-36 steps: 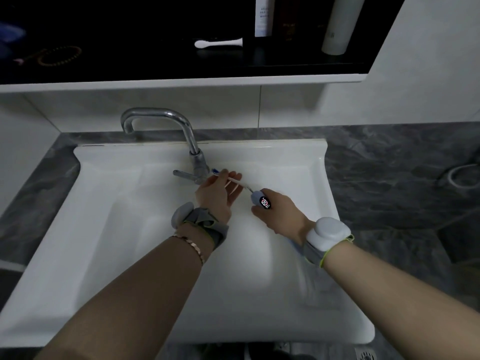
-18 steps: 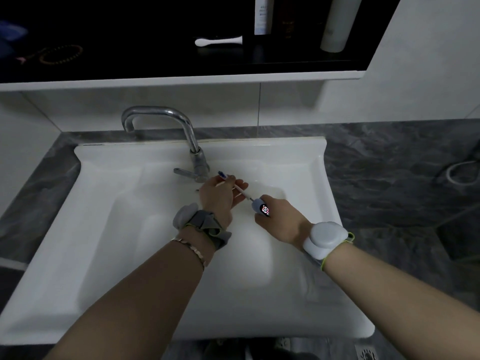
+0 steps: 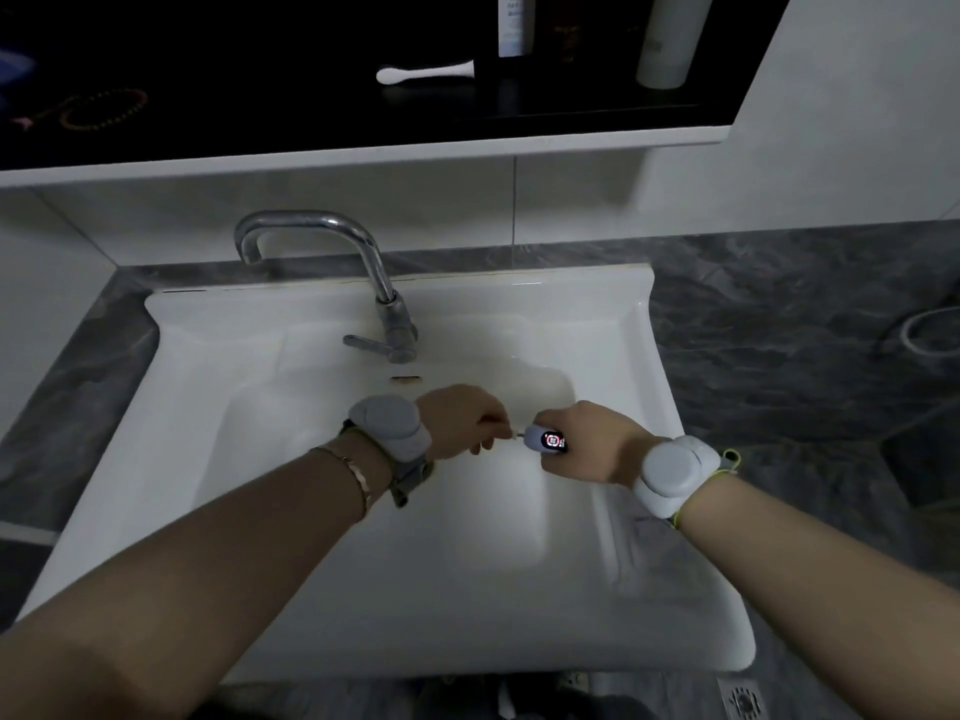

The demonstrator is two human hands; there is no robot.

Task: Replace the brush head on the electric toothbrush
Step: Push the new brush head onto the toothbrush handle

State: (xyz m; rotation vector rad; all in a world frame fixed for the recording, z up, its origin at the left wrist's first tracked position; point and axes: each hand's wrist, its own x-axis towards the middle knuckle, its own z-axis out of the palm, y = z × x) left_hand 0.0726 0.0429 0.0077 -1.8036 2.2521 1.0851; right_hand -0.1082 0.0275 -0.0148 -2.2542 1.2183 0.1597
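Over the middle of the white sink point(image 3: 208, 387), my right hand point(image 3: 597, 444) grips the grey electric toothbrush handle point(image 3: 545, 439), whose lit display faces up. My left hand point(image 3: 462, 420) is closed in a fist around the brush head, which is almost fully hidden inside my fingers; only a short piece of it or of the metal shaft shows between the fist and the handle's tip. Whether the head still sits on the handle cannot be told. A second white brush head point(image 3: 423, 73) lies on the dark shelf above the sink.
A chrome tap point(image 3: 374, 283) rises at the sink's back, its lever pointing left. Bottles point(image 3: 667, 39) and a bead bracelet point(image 3: 104, 109) are on the shelf. Dark marble counter point(image 3: 779, 330) flanks the sink, with a white cable loop point(image 3: 930, 335) at far right.
Both hands moved down and towards me, away from the tap. My left hand turned over and closed fully around the brush head, which was sticking out past my fingers before.
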